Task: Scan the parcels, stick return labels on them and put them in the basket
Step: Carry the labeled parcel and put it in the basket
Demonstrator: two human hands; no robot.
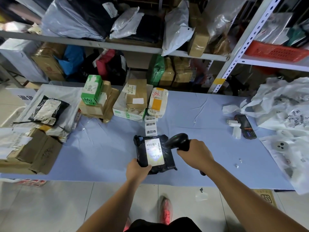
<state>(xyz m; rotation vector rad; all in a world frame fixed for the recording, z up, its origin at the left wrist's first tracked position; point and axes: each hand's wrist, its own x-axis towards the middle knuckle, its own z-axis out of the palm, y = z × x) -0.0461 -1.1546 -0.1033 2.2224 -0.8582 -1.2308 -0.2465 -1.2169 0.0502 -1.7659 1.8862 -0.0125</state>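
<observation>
Black plastic parcel (155,153), gripped at its near corner by the left hand (138,169); the right hand (194,151) clasps the scanner (179,141), lighting its barcode. Scanning seems underway; labelling and basketing remain. Return labels (151,128) lie just beyond the hands. Bare worktop (200,106) opens right of the right hand, its edge just behind the left. The red basket (275,51) on the shelf far beyond may be the target.

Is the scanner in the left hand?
No, the right hand grips the scanner while the left hand holds the black parcel.

Bright even light, faint shadows, glare patch on parcel label (155,153), wide-angle edge bending, upper shelves (83,41) soft.
</observation>
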